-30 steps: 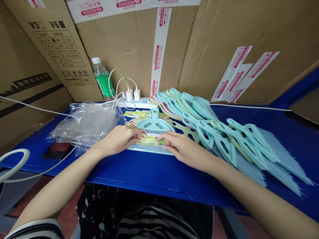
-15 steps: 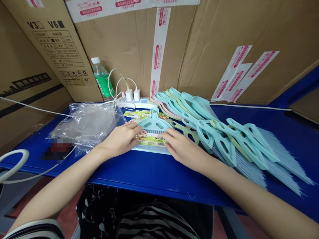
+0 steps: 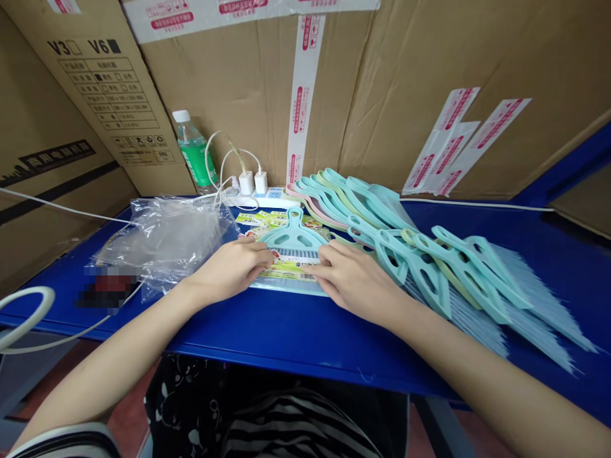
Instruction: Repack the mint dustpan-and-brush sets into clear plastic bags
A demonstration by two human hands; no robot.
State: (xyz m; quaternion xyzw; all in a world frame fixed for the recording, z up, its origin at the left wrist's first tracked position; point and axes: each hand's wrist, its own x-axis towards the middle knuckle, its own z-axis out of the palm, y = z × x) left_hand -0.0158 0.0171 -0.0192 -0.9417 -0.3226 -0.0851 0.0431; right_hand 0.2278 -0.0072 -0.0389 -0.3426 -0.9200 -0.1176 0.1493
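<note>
Our left hand (image 3: 228, 270) and right hand (image 3: 353, 278) close narrowly on the teal dustpan (image 3: 292, 238) and its yellow label card (image 3: 289, 271), mid-way along the worktop (image 3: 305, 356) near its front edge; a sideways slip could skew the card or knock the stacked dustpans (image 3: 429, 277) just beside

Your head-worn camera looks forward and down from above the near edge of the blue metal workbench (image 3: 291, 346), facing the brown cardboard cartons (image 3: 238, 108) behind it. It sits close: your left forearm (image 3: 109, 362) and right forearm (image 3: 470, 356) enter from the lower corners, above your black-and-white striped top (image 3: 296, 429).
</note>
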